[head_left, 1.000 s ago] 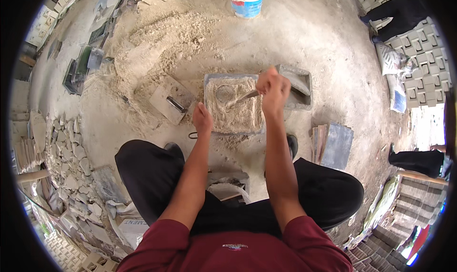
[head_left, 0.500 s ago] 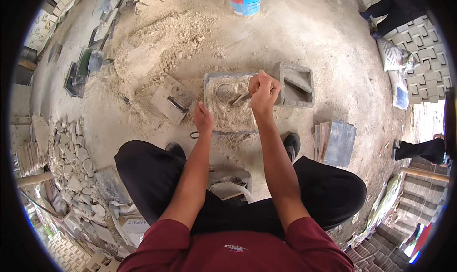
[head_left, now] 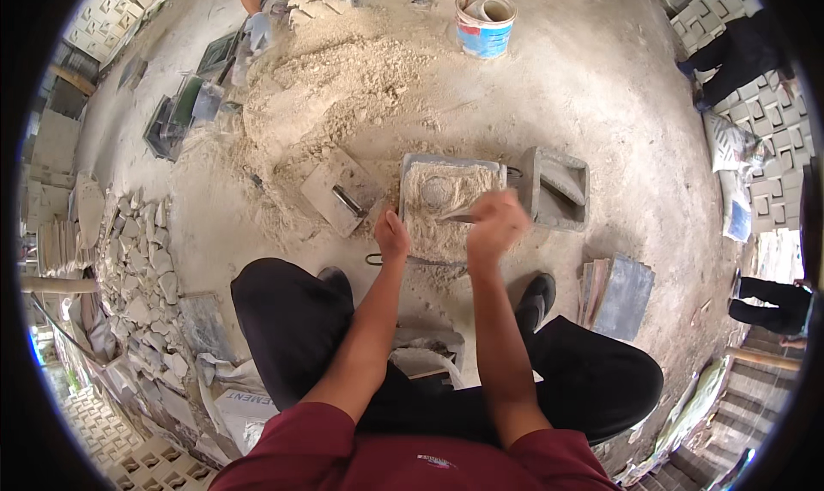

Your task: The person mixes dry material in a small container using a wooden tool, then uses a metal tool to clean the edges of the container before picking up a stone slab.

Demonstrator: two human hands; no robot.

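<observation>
In front of me on the ground lies a rectangular metal mould frame [head_left: 410, 182] filled with pale, crumbly mix [head_left: 474, 182]. A round shape [head_left: 438, 192] shows in the mix, left of its middle. My right hand [head_left: 498, 223], smeared by motion, is closed over the frame's right half around a small pointed trowel [head_left: 459, 216]; the blade points left over the mix. My left hand [head_left: 392, 235] is at the frame's left edge with its fingers curled; what they grip is hidden. Left of the frame, a square plate with a bar handle [head_left: 330, 195] lies on the ground.
An open grey box [head_left: 585, 201] stands right of the frame; flat slabs [head_left: 622, 298] lean nearer me. Loose mix [head_left: 343, 83] is heaped at far left, where another person's gloved hands [head_left: 257, 29] work. A bucket [head_left: 486, 29] stands beyond. Broken pieces [head_left: 142, 276] pile at left.
The view has shifted, so the scene sits further right and lower. My right hand and trowel have come nearer me over the frame. The other person's gloved hands show more.
</observation>
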